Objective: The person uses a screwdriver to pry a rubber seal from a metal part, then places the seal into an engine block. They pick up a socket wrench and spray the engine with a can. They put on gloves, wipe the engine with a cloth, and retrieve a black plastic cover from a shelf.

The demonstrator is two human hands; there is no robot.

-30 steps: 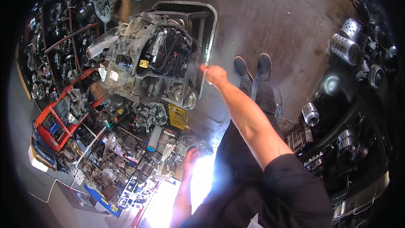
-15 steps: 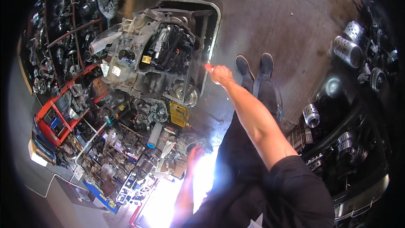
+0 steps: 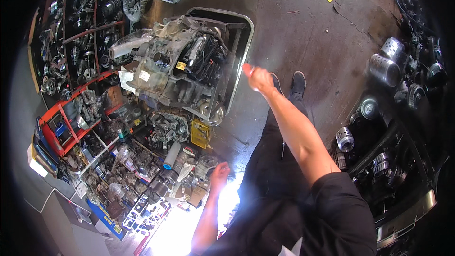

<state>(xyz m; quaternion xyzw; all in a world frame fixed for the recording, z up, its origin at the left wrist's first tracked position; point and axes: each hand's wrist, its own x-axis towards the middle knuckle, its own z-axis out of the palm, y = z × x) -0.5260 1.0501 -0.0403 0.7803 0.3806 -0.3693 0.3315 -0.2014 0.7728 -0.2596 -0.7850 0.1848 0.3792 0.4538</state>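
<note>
My right hand [image 3: 261, 78] is closed round a small red-and-silver thing [image 3: 247, 68] that I cannot make out, beside the right side of the metal frame [image 3: 242, 57]. On that frame rests a large grimy transmission housing [image 3: 159, 80], open on one side, with dark internals and a yellow part [image 3: 180, 66]. Lower down, my left hand [image 3: 219, 174] hangs with loosely bent fingers apart and nothing visible in them, near scattered parts and a grey cylinder with a blue end [image 3: 173, 154].
Racks of gears and housings [image 3: 80, 28] line the left, with a red metal frame [image 3: 66, 125] below. Perforated drums [image 3: 384, 70] and other parts crowd the right. A yellow plastic crate [image 3: 200, 135] sits below the transmission. My feet [image 3: 297, 81] stand on the stained floor [image 3: 303, 33].
The floor, transmission and racks have shifted rightward in view, the transmission slightly downward recently. My right hand appears farther right and a little higher, still closed. My left hand appears slightly higher.
</note>
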